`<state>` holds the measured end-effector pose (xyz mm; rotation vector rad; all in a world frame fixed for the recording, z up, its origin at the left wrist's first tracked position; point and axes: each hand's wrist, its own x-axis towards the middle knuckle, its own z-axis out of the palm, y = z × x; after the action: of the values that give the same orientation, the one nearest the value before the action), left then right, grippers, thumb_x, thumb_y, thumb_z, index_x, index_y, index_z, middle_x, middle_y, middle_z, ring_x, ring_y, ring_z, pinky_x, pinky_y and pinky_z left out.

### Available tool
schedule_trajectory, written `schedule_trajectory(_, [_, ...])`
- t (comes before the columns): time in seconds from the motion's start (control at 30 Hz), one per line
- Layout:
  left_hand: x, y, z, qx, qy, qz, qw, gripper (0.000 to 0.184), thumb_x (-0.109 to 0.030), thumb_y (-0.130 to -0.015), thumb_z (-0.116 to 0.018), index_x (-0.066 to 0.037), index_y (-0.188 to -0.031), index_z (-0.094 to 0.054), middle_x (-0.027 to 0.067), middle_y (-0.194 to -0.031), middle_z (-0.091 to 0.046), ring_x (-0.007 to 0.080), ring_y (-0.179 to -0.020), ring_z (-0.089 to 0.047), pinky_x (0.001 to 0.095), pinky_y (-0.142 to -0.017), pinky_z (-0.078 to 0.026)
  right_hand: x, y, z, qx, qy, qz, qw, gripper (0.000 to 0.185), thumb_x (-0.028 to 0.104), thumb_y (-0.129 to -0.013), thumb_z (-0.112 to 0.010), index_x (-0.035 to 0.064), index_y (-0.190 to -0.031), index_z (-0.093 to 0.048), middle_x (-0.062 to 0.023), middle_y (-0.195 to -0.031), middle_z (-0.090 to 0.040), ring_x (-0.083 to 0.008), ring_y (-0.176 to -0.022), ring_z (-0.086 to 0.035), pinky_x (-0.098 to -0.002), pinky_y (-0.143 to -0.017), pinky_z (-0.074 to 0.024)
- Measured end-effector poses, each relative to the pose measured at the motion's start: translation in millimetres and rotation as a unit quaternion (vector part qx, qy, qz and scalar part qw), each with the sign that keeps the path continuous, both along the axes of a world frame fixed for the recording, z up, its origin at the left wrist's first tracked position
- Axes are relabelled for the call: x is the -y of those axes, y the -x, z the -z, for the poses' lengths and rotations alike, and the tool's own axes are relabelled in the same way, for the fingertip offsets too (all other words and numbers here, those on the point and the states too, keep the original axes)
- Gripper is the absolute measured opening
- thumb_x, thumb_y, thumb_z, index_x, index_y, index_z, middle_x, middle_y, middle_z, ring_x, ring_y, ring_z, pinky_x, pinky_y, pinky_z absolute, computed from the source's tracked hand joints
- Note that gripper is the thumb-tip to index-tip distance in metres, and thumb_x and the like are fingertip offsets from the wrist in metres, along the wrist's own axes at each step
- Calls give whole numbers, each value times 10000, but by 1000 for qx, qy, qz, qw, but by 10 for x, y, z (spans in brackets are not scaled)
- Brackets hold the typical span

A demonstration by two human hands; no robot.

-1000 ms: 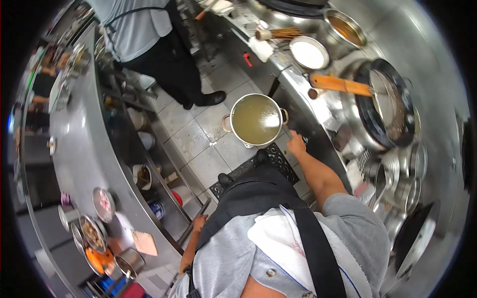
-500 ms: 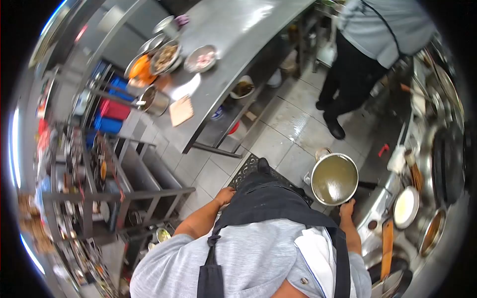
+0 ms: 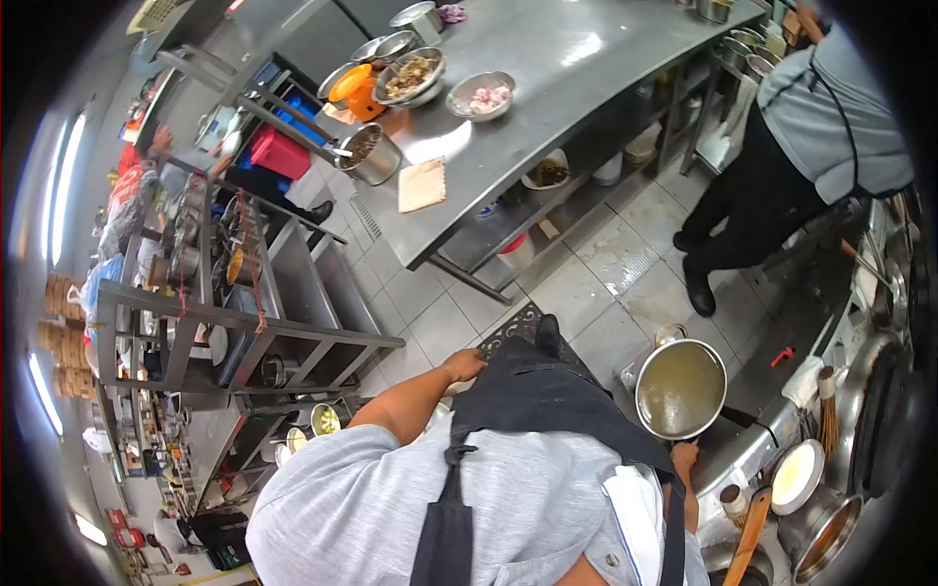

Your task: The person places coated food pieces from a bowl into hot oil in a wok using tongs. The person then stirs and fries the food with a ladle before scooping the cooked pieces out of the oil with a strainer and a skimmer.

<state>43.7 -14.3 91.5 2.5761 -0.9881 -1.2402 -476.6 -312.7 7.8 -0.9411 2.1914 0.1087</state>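
Observation:
My right hand (image 3: 685,455) is closed on the near handle of a metal stockpot (image 3: 633,376). The pot is held low over the floor at my right side, nearly level. Cloudy yellowish broth (image 3: 682,386) fills much of it, and its far loop handle (image 3: 670,334) is free. My left hand (image 3: 465,364) hangs beside my dark apron (image 3: 532,398), fingers curled in, with nothing visible in it. A white cloth (image 3: 630,513) is tucked at my chest.
Ahead stands a steel worktable (image 3: 547,59) with bowls and a deep pot (image 3: 371,156). A co-worker (image 3: 772,176) stands ahead right, beside the cooking line with woks (image 3: 865,430) and a white plate (image 3: 797,478). A steel rack (image 3: 254,332) lies left. The tiled floor (image 3: 572,303) has wet patches.
The view has swung so the table, rack and co-worker sit further right in it. The stockpot stays in my right hand. My left arm has swung slightly forward.

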Motion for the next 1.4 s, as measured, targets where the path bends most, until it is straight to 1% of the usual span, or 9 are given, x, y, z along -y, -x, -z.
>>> schedule_trajectory(0.2, [204,-57,132,-34,28,-25,999,405,-357,-861,-635,-42,-1110,-687,198,-1120,-685,356,-1077,-639,430,-920,-501,-283,227,178,-15,221,-84,971,414,306,-911,-661,-35,-1129,-572,-269,-1051,-660,-427,-991,-639,-478,-852,-495])
schedule_trajectory(0.3, [380,0,-37,-29,86,-45,995,383,-339,-881,-627,-57,-1135,-678,192,-1118,-686,349,-1069,-643,433,-919,-499,-232,174,-74,-45,286,24,957,445,371,-885,-686,-34,-1059,-626,-246,-1047,-667,-416,-936,-639,-464,-818,-493])
schedule_trajectory(0.47, [1010,-272,-845,-1,245,-87,966,309,-257,-921,-608,-42,-1136,-664,167,-1089,-689,298,-1017,-661,385,-891,-509,159,126,-996,-121,303,-145,934,419,368,-871,-692,-22,-1003,-617,-230,-990,-672,-419,-885,-624,-460,-789,-488])
schedule_trajectory(0.7, [1837,-1924,-1467,261,422,-205,843,297,-164,-923,-558,3,-1146,-660,228,-1122,-653,370,-1065,-619,417,-948,-479,453,-937,-2754,208,259,-158,930,178,76,-897,-681,23,-947,-519,-77,-751,-611,-137,-625,-579,-260,-567,-471])
schedule_trajectory(0.97, [1523,-3104,-994,465,333,50,819,465,-212,-883,-614,-46,-1311,-542,198,-1330,-553,368,-1232,-512,475,-1054,-379,216,-2410,-3109,454,398,-94,792,121,35,-913,-625,65,-936,-510,-126,-1013,-641,-166,-805,-656,-284,-683,-569])
schedule_trajectory(1.1, [1635,-3252,-1129,395,339,57,852,473,-298,-901,-647,-40,-1289,-564,189,-1342,-548,314,-1228,-528,456,-1040,-398,-33,-3356,-3288,550,273,-143,776,123,18,-884,-640,41,-871,-520,-155,-1089,-623,-191,-842,-666,-341,-731,-585])
schedule_trajectory(1.17, [2063,-3227,-1252,168,419,-150,880,443,-300,-934,-624,-26,-1277,-569,170,-1294,-582,276,-1179,-560,399,-989,-443,-47,-3761,-3387,571,240,-150,771,138,20,-868,-673,22,-872,-535,-149,-1136,-591,-171,-825,-652,-328,-712,-572])
schedule_trajectory(1.33, [3162,-3476,-1417,-275,454,-514,674,327,-249,-960,-583,12,-1157,-603,126,-1041,-658,239,-878,-643,412,-811,-565,35,-4384,-3462,392,446,-330,734,143,16,-847,-707,-9,-933,-595,-133,-1168,-536,-114,-748,-561,-276,-616,-498])
schedule_trajectory(1.4, [3370,-3744,-1097,-315,479,-452,683,239,-136,-941,-563,-1,-1139,-556,142,-1062,-657,281,-878,-675,446,-714,-608,72,-4571,-3571,289,482,-335,756,185,5,-819,-730,13,-978,-636,-129,-1105,-548,-124,-712,-525,-275,-588,-469])
